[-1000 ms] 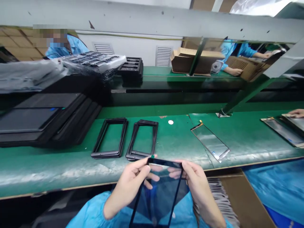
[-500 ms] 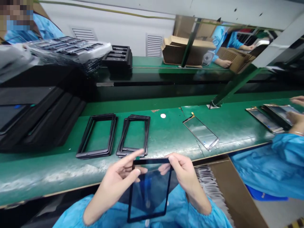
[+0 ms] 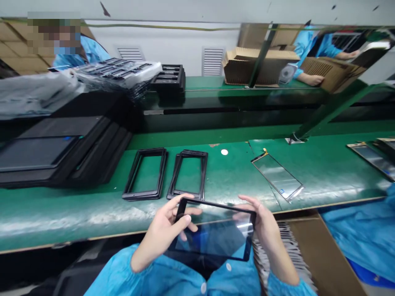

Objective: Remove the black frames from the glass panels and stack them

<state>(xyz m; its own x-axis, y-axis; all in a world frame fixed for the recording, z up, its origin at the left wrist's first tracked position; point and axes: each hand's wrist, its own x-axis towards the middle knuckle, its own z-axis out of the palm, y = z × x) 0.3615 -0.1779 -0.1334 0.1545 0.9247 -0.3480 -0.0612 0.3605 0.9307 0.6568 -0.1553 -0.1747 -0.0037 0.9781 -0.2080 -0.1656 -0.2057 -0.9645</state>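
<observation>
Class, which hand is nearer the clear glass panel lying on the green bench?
Right. The right hand is just front-left of the glass panel; the left hand lies farther left, by the black frames.

An electronics factory assembly line: a long green bench (image 3: 234,181) carries black frames (image 3: 141,195), a glass screen panel (image 3: 277,176) and stacked trays (image 3: 55,152), with cardboard cartons (image 3: 247,68) at upper right and a blue-smocked co-worker (image 3: 94,51) at upper left.

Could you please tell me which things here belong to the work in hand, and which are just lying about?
In hand: glass panel, held by left hand and right hand.
Lying about: black frames, loose glass sheet, black tray stack, cardboard box.
</observation>
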